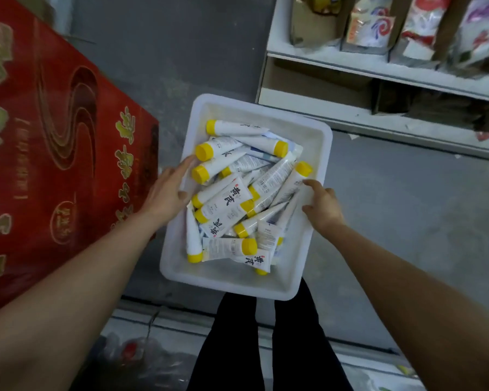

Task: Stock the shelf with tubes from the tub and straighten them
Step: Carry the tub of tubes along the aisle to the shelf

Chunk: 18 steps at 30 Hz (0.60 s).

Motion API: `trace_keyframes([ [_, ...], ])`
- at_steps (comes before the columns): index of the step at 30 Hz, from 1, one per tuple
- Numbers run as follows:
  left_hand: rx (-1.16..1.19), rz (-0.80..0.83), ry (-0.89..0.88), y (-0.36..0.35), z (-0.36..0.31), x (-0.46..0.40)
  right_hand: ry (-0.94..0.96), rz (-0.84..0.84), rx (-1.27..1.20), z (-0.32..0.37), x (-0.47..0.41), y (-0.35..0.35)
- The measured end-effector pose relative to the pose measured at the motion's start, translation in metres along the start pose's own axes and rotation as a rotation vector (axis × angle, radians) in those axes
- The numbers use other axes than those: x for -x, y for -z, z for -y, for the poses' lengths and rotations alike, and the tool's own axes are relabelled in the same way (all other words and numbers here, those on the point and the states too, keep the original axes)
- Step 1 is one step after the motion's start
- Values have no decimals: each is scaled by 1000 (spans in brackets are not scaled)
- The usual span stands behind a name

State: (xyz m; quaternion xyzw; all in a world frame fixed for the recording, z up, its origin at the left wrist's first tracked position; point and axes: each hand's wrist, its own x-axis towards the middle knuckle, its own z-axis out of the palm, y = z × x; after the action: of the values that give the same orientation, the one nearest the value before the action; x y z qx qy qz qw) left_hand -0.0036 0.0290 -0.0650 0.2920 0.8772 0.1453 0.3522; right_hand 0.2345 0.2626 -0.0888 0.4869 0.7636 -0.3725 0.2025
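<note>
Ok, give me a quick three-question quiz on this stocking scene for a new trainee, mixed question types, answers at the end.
1. True or false: the white plastic tub sits on the shelf.
2. What colour are the caps of the white squeeze tubes? A red, B yellow, C blue.
3. Fill in: beside the left hand stands a large ____ carton with gold lettering.

Key: 1 false, it is on the grey floor, in front of the white shelf unit; 2 B; 3 red.
</note>
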Motion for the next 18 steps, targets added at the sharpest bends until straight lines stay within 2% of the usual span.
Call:
trace_keyframes([
  [4, -1, 69, -55, -4, -67, 11, -78, -68, -3, -45, 43, 48],
  [7, -65, 135, -175, -13, -132, 10, -162, -129, -35, -90, 79, 88],
  [13, -230, 230, -417, -50, -300, 17, -335, -284, -151, -201, 150, 161],
  [18, -380, 261, -627, -110, -456, 26, -444, -436, -303, -310, 197, 221],
])
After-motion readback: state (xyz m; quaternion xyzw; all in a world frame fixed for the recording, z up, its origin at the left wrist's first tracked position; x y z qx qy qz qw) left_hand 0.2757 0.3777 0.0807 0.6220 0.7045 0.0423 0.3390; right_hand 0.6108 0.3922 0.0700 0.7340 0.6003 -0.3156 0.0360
